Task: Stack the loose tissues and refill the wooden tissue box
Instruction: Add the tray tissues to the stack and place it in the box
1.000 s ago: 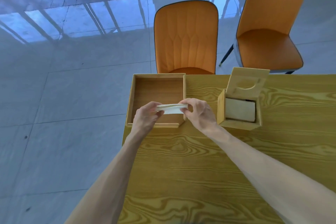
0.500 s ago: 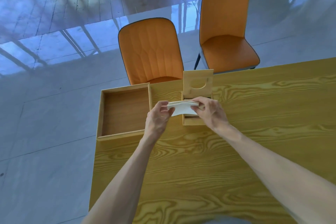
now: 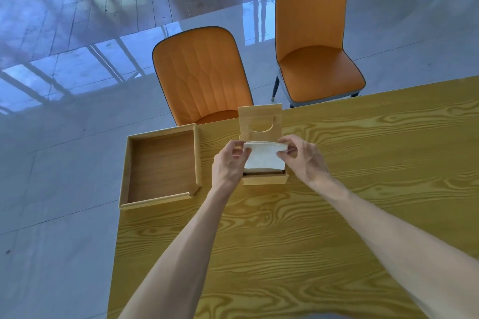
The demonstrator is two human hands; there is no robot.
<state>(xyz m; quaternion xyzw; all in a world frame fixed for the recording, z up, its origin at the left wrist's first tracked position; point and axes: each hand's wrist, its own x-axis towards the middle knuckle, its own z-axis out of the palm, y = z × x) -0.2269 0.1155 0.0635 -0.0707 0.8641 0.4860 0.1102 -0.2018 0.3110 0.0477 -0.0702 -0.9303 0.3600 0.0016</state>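
Observation:
A stack of white tissues (image 3: 263,158) is held over the small wooden tissue box (image 3: 264,179), its near edge dipping into the box's opening. My left hand (image 3: 228,163) pinches the stack's left end and my right hand (image 3: 303,156) pinches its right end. The box's hinged lid (image 3: 260,122), with a half-round cutout, stands upright behind the stack. The inside of the box is mostly hidden by the tissues.
A shallow wooden tray (image 3: 124,163) lies to the left of the box at the table's left edge, holding nothing. The yellow wood-grain table (image 3: 285,241) stretches toward me. Two orange chairs (image 3: 202,77) (image 3: 316,41) stand beyond the far edge.
Both hands carried the tissue stack from over the tray rightward to the tissue box, and it now tilts down into the opening. The camera view shifted too.

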